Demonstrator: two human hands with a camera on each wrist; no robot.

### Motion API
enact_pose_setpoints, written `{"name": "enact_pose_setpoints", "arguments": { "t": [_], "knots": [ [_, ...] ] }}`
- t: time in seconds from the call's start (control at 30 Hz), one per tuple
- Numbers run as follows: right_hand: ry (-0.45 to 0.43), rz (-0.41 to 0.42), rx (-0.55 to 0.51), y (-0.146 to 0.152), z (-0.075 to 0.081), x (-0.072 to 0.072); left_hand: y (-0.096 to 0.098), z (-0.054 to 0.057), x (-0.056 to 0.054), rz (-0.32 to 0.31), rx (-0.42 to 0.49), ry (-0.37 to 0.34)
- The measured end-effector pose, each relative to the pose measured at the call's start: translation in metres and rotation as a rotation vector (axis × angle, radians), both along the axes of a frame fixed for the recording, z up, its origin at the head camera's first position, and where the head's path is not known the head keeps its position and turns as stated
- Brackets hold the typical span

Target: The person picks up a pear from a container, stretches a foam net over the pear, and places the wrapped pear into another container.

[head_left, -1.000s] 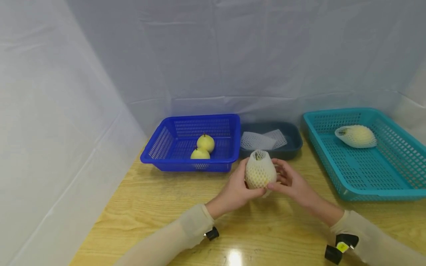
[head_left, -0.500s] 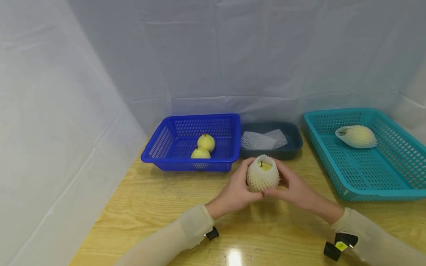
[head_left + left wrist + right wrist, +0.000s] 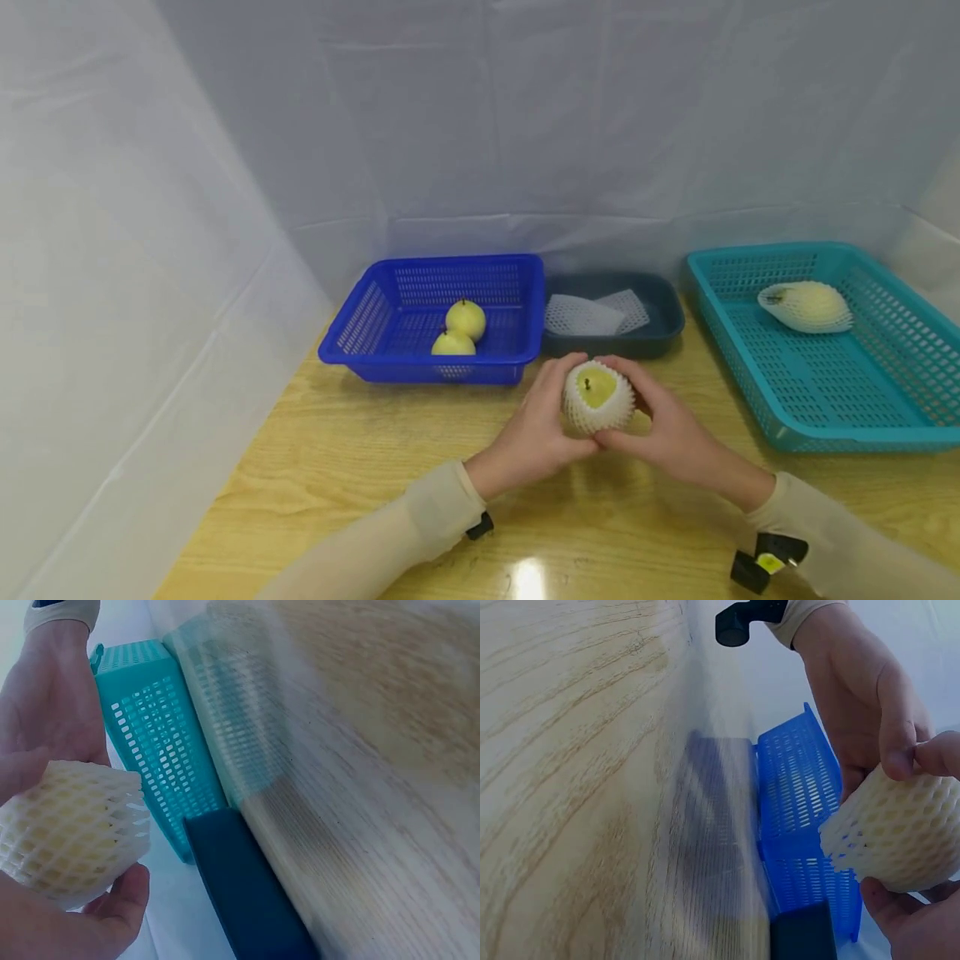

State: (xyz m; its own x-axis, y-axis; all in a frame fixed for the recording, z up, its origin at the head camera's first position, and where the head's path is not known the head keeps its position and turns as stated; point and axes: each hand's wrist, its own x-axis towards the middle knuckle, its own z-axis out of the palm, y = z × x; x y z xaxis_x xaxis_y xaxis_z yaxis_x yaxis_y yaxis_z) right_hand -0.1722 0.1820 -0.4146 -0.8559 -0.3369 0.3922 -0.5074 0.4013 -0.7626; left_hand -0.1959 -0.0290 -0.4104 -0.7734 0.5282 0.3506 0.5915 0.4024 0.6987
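A yellow-green pear [image 3: 597, 386] in a white foam net sleeve [image 3: 592, 418] is held above the table between both hands. My left hand [image 3: 534, 429] grips its left side, and my right hand [image 3: 670, 433] grips its right side. The two thumbs come together at the front of the net. At the top the net gapes wide, so the pear's stem and upper skin show. In the left wrist view the foam net [image 3: 71, 832] stretches round the fruit, its end reaching past the pear. The right wrist view shows fingers and thumb on the same netted pear [image 3: 907, 825].
A blue basket [image 3: 431, 372] with two bare pears [image 3: 465, 321] stands at the back left. Beside it, a dark tray [image 3: 663, 321] holds flat foam nets [image 3: 581, 315]. On the right, a teal basket [image 3: 825, 392] contains one netted pear [image 3: 810, 307].
The netted pear has tipped toward the camera and lowered slightly. The net's top opening has widened, baring more of the pear, and the right hand's fingers have closed in around it.
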Motion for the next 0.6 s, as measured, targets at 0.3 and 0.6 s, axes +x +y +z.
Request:
{"name": "enact_pose_setpoints", "arguments": {
  "t": [0.3,0.6],
  "knots": [
    [0.058,-0.017,-0.011,0.002,0.002,0.004,0.004,0.002,0.001,-0.018,-0.005,0.043],
    [0.139,-0.079,0.067,0.011,0.016,0.007,0.011,0.005,0.0,-0.094,0.043,0.002]
  ]
}}
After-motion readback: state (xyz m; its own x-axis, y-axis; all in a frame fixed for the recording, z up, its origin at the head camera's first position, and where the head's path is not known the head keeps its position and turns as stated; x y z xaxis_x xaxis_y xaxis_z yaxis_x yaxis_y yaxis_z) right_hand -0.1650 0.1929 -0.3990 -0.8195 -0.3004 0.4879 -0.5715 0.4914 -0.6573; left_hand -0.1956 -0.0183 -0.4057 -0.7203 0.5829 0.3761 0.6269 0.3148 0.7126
